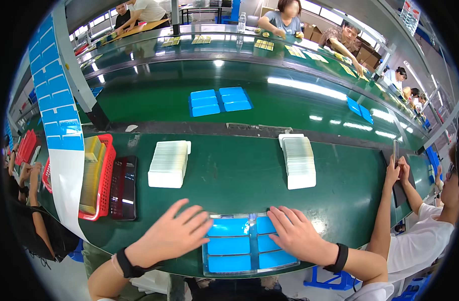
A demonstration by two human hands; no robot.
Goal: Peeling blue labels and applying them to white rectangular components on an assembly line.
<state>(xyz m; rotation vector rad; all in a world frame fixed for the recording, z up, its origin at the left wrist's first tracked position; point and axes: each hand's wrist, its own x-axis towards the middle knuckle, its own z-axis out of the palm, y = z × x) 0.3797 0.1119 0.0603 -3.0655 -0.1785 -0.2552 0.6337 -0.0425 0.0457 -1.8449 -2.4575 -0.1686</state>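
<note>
In front of me at the table's near edge lies a clear-edged tray [253, 251] with several blue rectangular sheets [229, 246] in two columns. My left hand [179, 231] hovers at the tray's left side, fingers spread, holding nothing. Across the right column lies my right hand [299, 235], its fingers stretched out over the blue pieces; whether it presses on them I cannot tell. Beyond the hands stand two white holders, each with a row of thin pale plates: a left stack [169, 163] and a right stack [298, 160].
A red basket [107, 175] of yellowish plates stands left, beside a dark phone [123, 188]. A long strip of blue labels [56, 100] hangs over it. Blue sheets [219, 102] lie on the green conveyor belt [294, 108]. At right, a person [415, 226] holds a phone.
</note>
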